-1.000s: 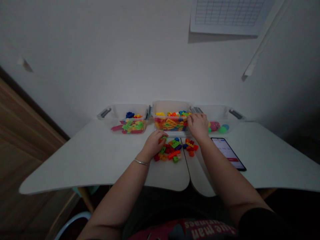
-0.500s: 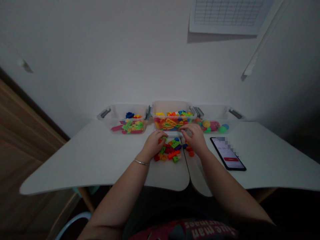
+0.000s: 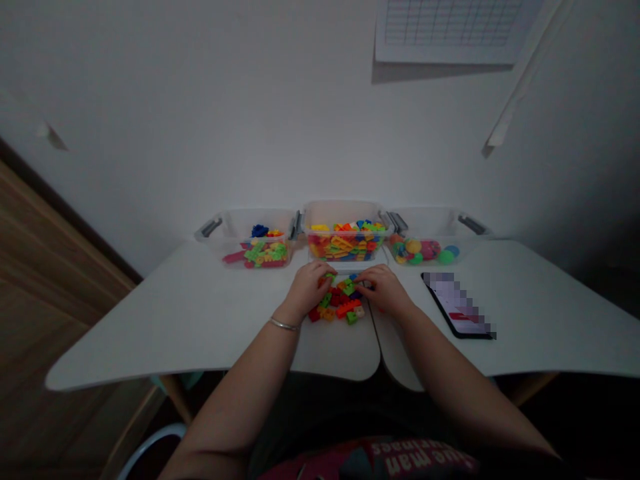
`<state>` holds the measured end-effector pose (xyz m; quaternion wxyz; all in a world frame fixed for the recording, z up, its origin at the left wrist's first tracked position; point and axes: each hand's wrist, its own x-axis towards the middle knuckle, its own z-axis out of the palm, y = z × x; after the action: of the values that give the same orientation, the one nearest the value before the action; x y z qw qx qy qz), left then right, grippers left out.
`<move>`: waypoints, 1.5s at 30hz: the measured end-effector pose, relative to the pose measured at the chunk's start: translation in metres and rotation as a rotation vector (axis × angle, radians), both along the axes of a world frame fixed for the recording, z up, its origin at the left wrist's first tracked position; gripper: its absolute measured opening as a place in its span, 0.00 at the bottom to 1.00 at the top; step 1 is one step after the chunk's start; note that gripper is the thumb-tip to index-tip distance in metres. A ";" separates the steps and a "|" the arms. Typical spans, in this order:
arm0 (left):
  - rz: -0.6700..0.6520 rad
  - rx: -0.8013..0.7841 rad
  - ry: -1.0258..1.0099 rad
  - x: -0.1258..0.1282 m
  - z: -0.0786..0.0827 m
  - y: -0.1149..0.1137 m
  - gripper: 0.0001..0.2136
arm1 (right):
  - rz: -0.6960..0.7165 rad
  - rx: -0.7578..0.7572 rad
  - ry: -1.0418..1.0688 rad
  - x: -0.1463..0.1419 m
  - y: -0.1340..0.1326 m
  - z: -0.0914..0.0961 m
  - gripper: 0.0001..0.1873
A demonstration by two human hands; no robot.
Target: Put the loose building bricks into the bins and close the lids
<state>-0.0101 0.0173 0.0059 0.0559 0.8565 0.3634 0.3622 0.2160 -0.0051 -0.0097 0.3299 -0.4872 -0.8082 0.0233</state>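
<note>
1. Left hand (image 3: 310,288): palm down and curled narrow, fingers resting on the left edge of the pile. A green brick shows at the fingertips (held or only touched, I cannot tell). A thin silver bangle (image 3: 284,325) circles the wrist.
2. Right hand (image 3: 383,290): palm down, fingers reaching left into the pile, nearly meeting the left hand. Blue and dark bricks lie at the fingertips; I cannot tell whether it grips any.
3. Loose heap of small red, orange, green and yellow plastic building bricks (image 3: 340,307): lies between the hands on a white rounded tabletop (image 3: 200,313), just in front of the middle bin.
4. Three clear plastic bins with grey clip handles stand side by side beyond the hands:
   - left bin (image 3: 260,217): green, pink and blue bricks
   - middle bin (image 3: 345,210): mostly orange and yellow bricks
   - right bin (image 3: 425,217): round coloured balls
5. Black smartphone (image 3: 457,307): lies flat right of the right hand, near but not touching it (screen pixelated, unreadable).
</note>
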 end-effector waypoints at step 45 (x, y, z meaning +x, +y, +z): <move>-0.074 0.008 0.321 0.008 0.008 -0.010 0.09 | -0.202 -0.053 -0.230 -0.016 -0.004 0.004 0.11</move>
<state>-0.0019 0.0077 0.0136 0.0069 0.9164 0.3342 0.2200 0.2003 -0.0095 -0.0061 0.2227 -0.5740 -0.7867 -0.0445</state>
